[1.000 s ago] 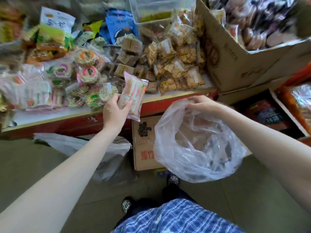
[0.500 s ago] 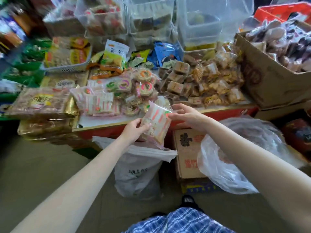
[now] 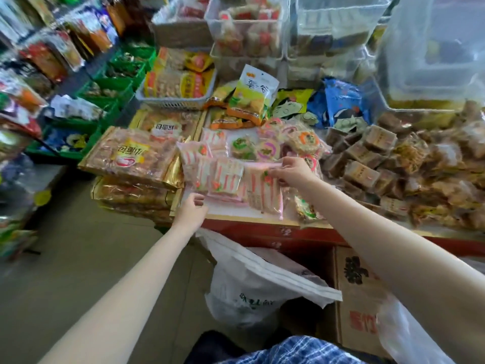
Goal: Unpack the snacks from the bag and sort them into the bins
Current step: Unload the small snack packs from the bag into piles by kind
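Observation:
A pink striped snack packet (image 3: 263, 191) lies on the table's front part beside a pile of like pink packets (image 3: 220, 177). My right hand (image 3: 291, 172) pinches its top edge. Fingers loosely curled, my left hand (image 3: 193, 208) hovers at the front edge of the table (image 3: 236, 212), just below that pile, and holds nothing. The clear plastic bag (image 3: 412, 337) hangs at the lower right under my right forearm; neither hand holds it.
Round green and pink cakes (image 3: 265, 149), brown wrapped blocks (image 3: 367, 164) and gold packs (image 3: 131, 158) crowd the table. Clear bins (image 3: 246, 24) stand at the back, green crates (image 3: 115, 82) to the left. A white bag (image 3: 257, 287) and a cardboard box (image 3: 359, 298) sit below the table.
The pink packet went from my left hand to my right and now lies on the table by the pile. My right hand let go of the clear bag. The view swung left.

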